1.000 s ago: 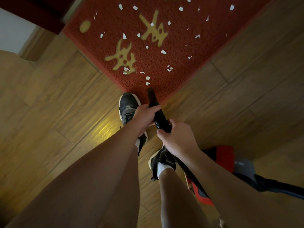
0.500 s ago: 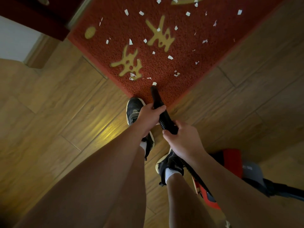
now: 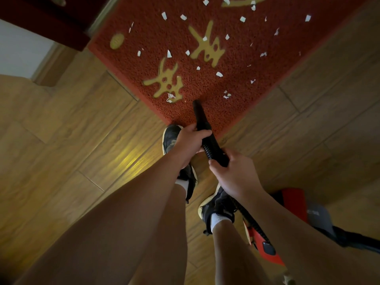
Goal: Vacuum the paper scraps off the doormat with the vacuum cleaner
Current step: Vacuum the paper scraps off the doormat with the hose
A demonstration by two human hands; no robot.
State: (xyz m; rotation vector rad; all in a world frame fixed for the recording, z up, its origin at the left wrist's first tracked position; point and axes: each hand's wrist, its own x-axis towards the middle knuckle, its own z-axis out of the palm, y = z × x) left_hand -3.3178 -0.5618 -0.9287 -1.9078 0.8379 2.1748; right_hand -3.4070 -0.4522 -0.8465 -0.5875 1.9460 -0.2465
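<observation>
A red doormat [image 3: 242, 64] with gold characters lies ahead, its near corner by my feet. Several white paper scraps [image 3: 219, 74] are scattered over it. My left hand [image 3: 190, 140] grips the black vacuum nozzle [image 3: 200, 115], whose tip rests on the mat near the corner. My right hand [image 3: 234, 171] holds the ribbed black hose [image 3: 207, 150] just behind. The red vacuum body [image 3: 292, 202] sits on the floor at my right, partly hidden by my right arm.
Wooden plank floor [image 3: 82, 124] surrounds the mat. My two dark sneakers [image 3: 171, 138] stand at the mat's corner. A dark red door or cabinet [image 3: 41, 19] and a white wall [image 3: 18, 52] are at the upper left. A black hose [image 3: 349, 239] trails off right.
The nozzle tip has moved forward onto the mat, and the scraps near the corner that lay before it are gone. The view has shifted so the mat sits lower in frame.
</observation>
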